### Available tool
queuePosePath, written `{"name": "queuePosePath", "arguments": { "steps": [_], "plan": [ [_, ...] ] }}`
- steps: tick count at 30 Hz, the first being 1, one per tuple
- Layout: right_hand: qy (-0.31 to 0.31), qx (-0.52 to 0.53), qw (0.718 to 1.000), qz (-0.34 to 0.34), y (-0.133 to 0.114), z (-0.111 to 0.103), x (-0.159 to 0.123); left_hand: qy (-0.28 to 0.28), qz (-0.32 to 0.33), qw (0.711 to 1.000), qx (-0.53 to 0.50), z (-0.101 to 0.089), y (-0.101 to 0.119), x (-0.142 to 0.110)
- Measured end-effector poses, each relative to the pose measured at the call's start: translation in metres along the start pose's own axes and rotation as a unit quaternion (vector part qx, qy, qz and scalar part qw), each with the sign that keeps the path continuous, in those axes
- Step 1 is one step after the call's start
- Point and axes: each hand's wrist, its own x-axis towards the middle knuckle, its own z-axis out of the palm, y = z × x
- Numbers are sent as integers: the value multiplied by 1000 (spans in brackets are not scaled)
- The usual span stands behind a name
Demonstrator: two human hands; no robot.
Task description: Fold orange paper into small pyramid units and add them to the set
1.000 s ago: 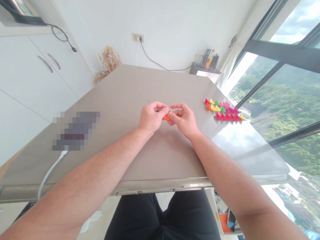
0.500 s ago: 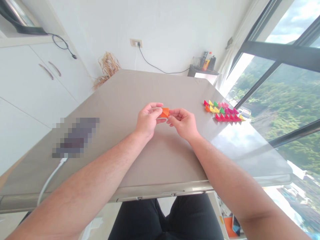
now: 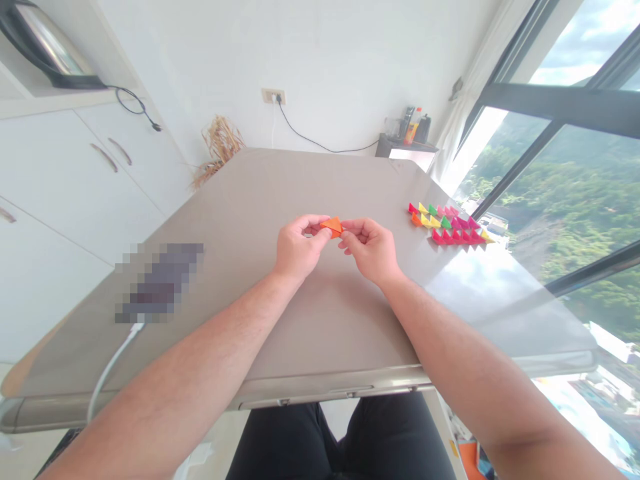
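Observation:
Above the middle of the grey table [image 3: 310,180] I hold a small piece of folded orange paper [image 3: 332,227] between both hands. My left hand [image 3: 299,248] pinches its left side, thumb on the near face and fingers behind. The fingertips of my right hand [image 3: 373,248] close on its right end. A slanted fold line shows across the paper; parts of it are hidden by my fingers. Off to the right, several small folded paper pieces [image 3: 445,225] in red, pink, yellow, green and orange stand in rows on the tabletop.
A blurred-out dark flat object [image 3: 163,283] with a white cable [image 3: 111,363] lies at the left. Dried stalks [image 3: 217,150] stand beyond the far left edge. A small cabinet with bottles [image 3: 410,130] is behind the table, and a large window [image 3: 565,167] is on the right.
The orange paper has turned in my fingers, so a face with a slanted fold now shows. My left thumb has shifted to its lower edge. The view has moved slightly.

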Motion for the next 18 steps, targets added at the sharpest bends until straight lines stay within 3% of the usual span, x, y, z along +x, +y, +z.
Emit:
{"name": "queuePosePath", "arguments": {
  "steps": [6,11,18],
  "plan": [
    [7,-38,999,-34,3,-1,-1,-64,-30,996,-54,-1,2,-2],
    [13,-55,997,-59,3,-1,-2,-126,-12,991,-53,0,0,-5],
    [18,-51,996,-71,-1,-3,-3,-123,-22,990,-59,0,-2,-8]
  ]
}}
